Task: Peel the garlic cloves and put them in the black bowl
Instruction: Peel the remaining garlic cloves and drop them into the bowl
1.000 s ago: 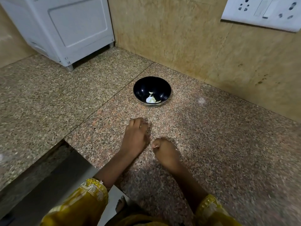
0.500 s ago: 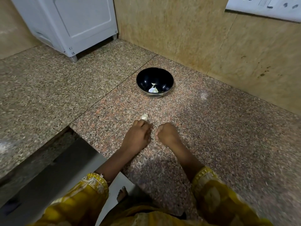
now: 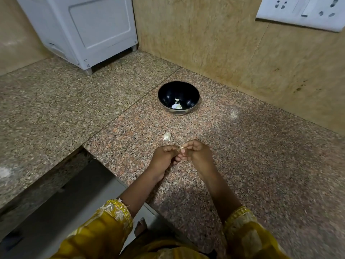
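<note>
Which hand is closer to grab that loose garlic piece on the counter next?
Left, likely. The loose garlic piece lies just beyond the left hand, nearer its knuckles than the right hand, though both hands pinch another clove.

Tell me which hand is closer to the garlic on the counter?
Left. The left hand is just on the near side of the garlic; the right hand, farther right.

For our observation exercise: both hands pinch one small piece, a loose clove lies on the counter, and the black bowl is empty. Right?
No. The black bowl is not empty: the head view shows pale pieces at its bottom. The rest holds: left hand and right hand pinch a small piece, and the loose clove lies on the counter.
</note>
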